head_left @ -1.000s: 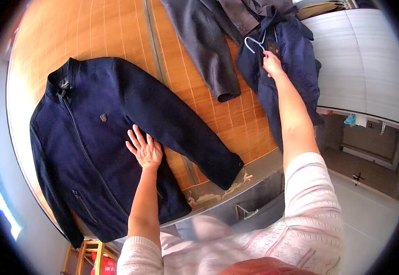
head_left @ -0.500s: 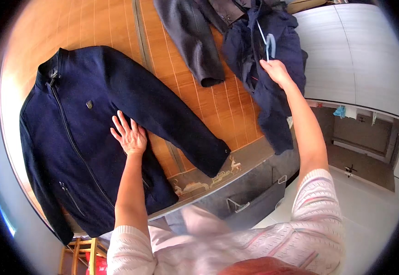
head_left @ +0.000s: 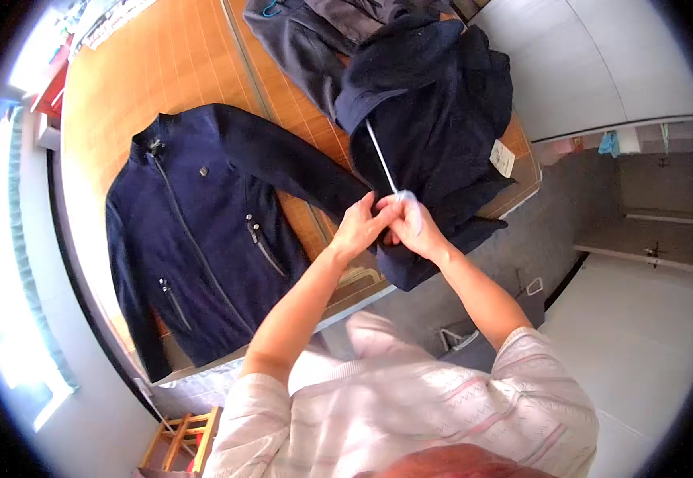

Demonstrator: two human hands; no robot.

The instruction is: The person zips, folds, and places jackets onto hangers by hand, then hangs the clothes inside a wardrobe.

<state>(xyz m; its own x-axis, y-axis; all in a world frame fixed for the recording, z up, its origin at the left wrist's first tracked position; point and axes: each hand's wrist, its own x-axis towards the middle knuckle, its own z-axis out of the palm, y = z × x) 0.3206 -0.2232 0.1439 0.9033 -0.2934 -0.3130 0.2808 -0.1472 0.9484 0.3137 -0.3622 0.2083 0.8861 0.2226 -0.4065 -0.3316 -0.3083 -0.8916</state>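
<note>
A dark navy zip jacket (head_left: 195, 215) lies spread on the orange-brown mat (head_left: 195, 72). To its right, a second dark garment (head_left: 442, 119) is bunched, with a white tag (head_left: 503, 158) at its right side. A pale hanger (head_left: 381, 156) reaches out of this garment, its hook end at my right hand (head_left: 416, 231), whose fingers are closed on it. My left hand (head_left: 359, 226) meets the right one beside the hanger, near the navy jacket's sleeve end; its fingers are partly bent, and whether they grip anything is hidden.
Grey clothing (head_left: 307, 48) lies beyond the bunched garment. A pale panelled surface (head_left: 554, 56) is at the upper right, above an open shelf compartment (head_left: 657, 191). A wooden stool (head_left: 179, 438) stands at the lower left, with a bright window (head_left: 4, 239) above it.
My right hand has pulled the hanger and dark garment nearer to me. My left hand has left the navy jacket's front and come beside my right hand. The view has shifted.
</note>
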